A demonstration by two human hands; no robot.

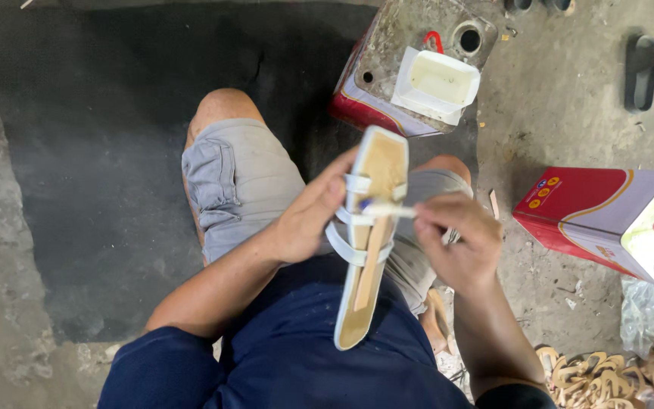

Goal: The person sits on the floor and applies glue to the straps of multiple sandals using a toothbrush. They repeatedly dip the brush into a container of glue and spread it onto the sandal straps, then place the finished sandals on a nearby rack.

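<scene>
Concrete floor, sandal between fingers

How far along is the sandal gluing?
Done: white straps already sit across the sandal. In hand: left hand grips the sandal while right hand holds a small brush at the straps. Left: cannot tell how much insole is coated; the white glue tray rests on a can.

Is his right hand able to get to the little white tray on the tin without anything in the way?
Probably yes. The white tray sits open on the metal tin, with nothing between, though the right hand holds a small brush against the sandal.
</scene>
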